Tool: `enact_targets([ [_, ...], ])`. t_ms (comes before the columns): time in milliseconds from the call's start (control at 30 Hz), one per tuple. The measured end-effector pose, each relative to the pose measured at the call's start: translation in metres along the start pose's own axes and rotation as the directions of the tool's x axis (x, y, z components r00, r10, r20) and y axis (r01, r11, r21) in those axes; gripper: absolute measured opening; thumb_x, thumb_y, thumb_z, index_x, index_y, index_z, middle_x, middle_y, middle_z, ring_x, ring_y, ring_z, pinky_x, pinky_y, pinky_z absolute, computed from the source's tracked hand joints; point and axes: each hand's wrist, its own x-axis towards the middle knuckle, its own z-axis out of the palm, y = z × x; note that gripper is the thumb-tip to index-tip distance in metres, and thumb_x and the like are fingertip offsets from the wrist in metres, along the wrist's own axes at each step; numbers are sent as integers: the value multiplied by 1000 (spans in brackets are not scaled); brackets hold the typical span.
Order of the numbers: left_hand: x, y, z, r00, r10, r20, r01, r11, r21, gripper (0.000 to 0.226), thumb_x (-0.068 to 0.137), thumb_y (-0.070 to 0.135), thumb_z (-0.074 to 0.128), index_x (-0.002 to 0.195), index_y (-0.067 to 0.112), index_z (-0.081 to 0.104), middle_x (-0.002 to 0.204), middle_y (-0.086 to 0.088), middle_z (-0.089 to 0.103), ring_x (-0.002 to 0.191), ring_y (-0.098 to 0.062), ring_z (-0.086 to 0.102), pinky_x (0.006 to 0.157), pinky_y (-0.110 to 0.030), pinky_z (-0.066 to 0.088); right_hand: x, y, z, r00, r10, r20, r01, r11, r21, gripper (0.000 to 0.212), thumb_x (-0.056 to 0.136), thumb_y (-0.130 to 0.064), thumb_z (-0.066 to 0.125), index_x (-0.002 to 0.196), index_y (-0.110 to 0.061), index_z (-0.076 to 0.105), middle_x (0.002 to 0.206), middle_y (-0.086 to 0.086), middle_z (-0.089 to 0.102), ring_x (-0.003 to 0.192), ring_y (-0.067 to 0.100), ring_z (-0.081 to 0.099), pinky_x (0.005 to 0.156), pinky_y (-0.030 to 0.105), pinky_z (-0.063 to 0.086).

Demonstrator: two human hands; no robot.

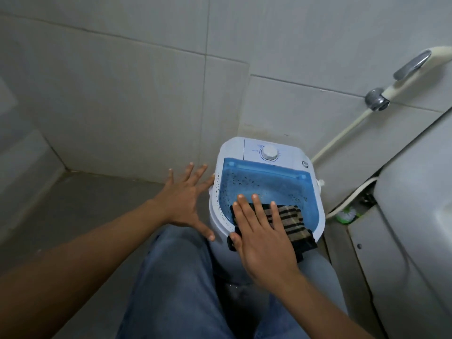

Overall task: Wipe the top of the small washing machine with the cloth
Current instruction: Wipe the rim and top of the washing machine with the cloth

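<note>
A small white washing machine (234, 152) stands against the tiled wall, with a translucent blue lid (264, 184) speckled with dark spots and a round white dial (269, 152) at its back. A dark cloth with tan stripes (292, 220) lies on the lid's near right corner and hangs over the front rim. My right hand (260, 231) presses flat on the cloth, fingers spread. My left hand (184, 199) hovers with fingers apart at the machine's left side, fingertips touching or nearly touching its rim, holding nothing.
A hand sprayer (413, 64) with a hose (342, 135) hangs on the wall at the right. A large white appliance (415, 204) stands close on the right, with a green-and-white brush (346, 214) in the gap. My jeans-clad legs (181, 277) are below the machine. Grey floor lies to the left.
</note>
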Motion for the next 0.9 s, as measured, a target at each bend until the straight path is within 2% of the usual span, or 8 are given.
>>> enact_targets([
  [133,-6,-7,-4,1000,21,-12,-20,999,48,159,36,98,62,155,31,-19,164,0,-28,150,-29,-26,112,-73,-9,19,-19,-2,1000,-11,24,10,999,39,60,101,-43,25,153,-12,28,163,7,25,151,30,16,117,56,10],
  [267,-20,-25,-6,999,-38,-36,40,998,43,166,34,96,64,153,23,-26,163,2,-31,149,-26,-28,115,-71,-8,44,-32,-3,998,-10,54,7,998,63,63,100,-43,19,155,-13,24,164,5,21,152,29,12,119,56,3],
  [500,-30,-34,-8,998,-44,-38,46,998,45,165,35,97,63,151,26,-31,162,2,-33,148,-27,-30,113,-70,-11,85,-44,-13,987,49,156,-64,993,97,61,105,-39,22,157,-13,4,167,4,-2,152,28,-13,118,55,-12],
  [667,-36,-34,-9,998,-42,-48,43,999,24,165,33,99,61,148,29,-36,161,3,-34,148,-28,-30,113,-73,-11,128,-41,-15,962,135,239,-156,985,73,64,103,-33,30,157,-14,3,167,4,-7,151,28,-15,118,56,-12],
  [900,-53,-27,-1,997,-65,-30,64,997,-32,166,33,100,61,147,29,-38,159,5,-37,145,-26,-35,111,-73,-15,171,-26,-14,942,145,302,-193,972,137,68,100,-26,39,157,-14,4,167,1,-6,152,28,-12,119,57,-9],
])
